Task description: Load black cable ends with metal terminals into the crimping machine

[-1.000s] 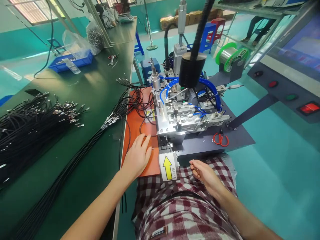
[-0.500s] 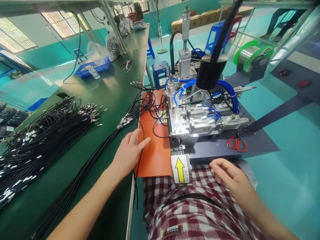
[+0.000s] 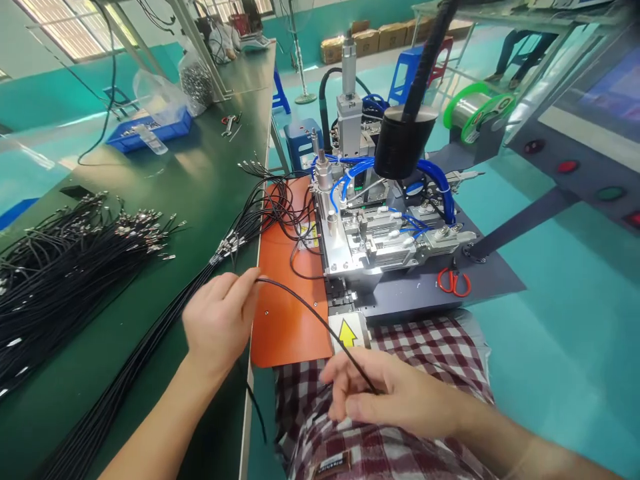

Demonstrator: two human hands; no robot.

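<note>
My left hand is closed in a pinch on a black cable, above the green bench's edge. From its fingertips the cable arcs right and down to my right hand, passing across the index finger into the crook of the thumb. My right hand's fingers are loosely curled and apart, not closed on the cable. Below my left hand, a black cable end hangs past the bench edge; whether it belongs to the held cable I cannot tell. An orange sheet lies beneath the held cable.
A metal machine with blue tubes stands ahead. Red-handled scissors rest on its base. On the green bench lie a cable bundle, a larger cable pile and a blue tray. A button panel stands right.
My left hand has closed on a cable and lifted it off the orange sheet. My right hand has moved left and inward, to where the cable crosses it. The view has shifted right.
</note>
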